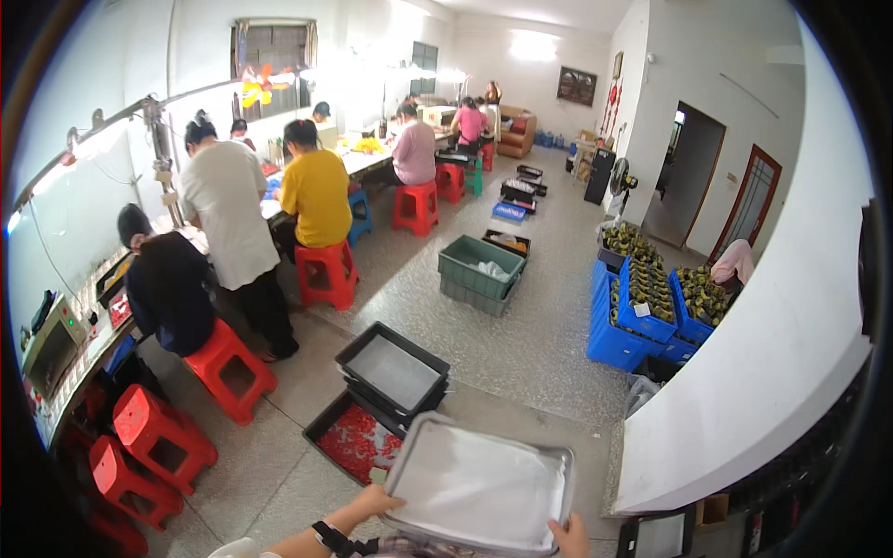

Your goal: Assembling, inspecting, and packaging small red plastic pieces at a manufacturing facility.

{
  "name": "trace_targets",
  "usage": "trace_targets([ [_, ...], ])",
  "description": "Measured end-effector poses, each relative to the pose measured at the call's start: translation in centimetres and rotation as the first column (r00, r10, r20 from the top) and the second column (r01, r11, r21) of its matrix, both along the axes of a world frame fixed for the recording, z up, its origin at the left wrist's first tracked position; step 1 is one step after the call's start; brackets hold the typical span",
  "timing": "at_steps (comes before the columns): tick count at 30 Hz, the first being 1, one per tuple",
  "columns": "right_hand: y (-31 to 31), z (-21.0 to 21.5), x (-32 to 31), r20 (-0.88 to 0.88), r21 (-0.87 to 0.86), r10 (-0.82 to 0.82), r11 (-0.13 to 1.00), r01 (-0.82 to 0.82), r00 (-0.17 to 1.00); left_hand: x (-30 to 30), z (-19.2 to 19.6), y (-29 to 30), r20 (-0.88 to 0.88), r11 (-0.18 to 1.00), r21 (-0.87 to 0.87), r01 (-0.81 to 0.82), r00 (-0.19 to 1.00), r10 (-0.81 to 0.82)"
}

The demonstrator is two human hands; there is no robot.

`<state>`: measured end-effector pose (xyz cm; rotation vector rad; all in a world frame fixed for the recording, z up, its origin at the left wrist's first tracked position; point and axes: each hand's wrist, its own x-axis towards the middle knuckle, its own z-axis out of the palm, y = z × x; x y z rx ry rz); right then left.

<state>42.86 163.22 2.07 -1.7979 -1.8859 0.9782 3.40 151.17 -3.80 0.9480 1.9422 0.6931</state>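
Grey rim, white lining: that's the tray [479,484] I've got in both hands, low in the view and just ahead of the body, its near edge toward me. Left hand [372,503] is clamped on the tray's left side near the close corner, thumb over the rim, the other fingers mostly out of sight. Over on the other side, right hand [569,537] has the near right corner pinched, thumb up on the edge; I can't tell how the fingers sit underneath.

Just past the tray, a stack of black trays [386,368] stands on the floor [549,386], the top one lined in white too. Tucked beside that stack, a black bin [317,445] full of small red pieces [348,439] shows partly, the tray I'm holding covering one corner of it.

Farther up the floor I've got two green tubs [468,277], one set in the other, with something pale in the upper one. Off to the right, blue crates [612,346] loaded with yellow-and-dark pieces crowd near the wall, a standing fan [620,177] behind them.

Along the left, people line a long workbench [82,361]: one in a white top [225,200] on their feet, one in a yellow top [313,189] seated on a red stool [326,270], others working farther down under the lamps.
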Motion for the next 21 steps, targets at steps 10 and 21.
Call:
trace_targets([
  [10,45.5,-0.2,-8.6,0.022,-0.056,0.045,0.997,-0.043,0.999,-5.2,4.0,41.2,0.077,0.987,0.029,-0.156,0.985,0.154],
  [21,90.8,-3.0,-7.9,0.048,0.065,-0.171,0.984,0.168,0.984,-8.2,3.4,95.9,0.313,0.994,-0.073,0.080,0.948,-0.053],
])
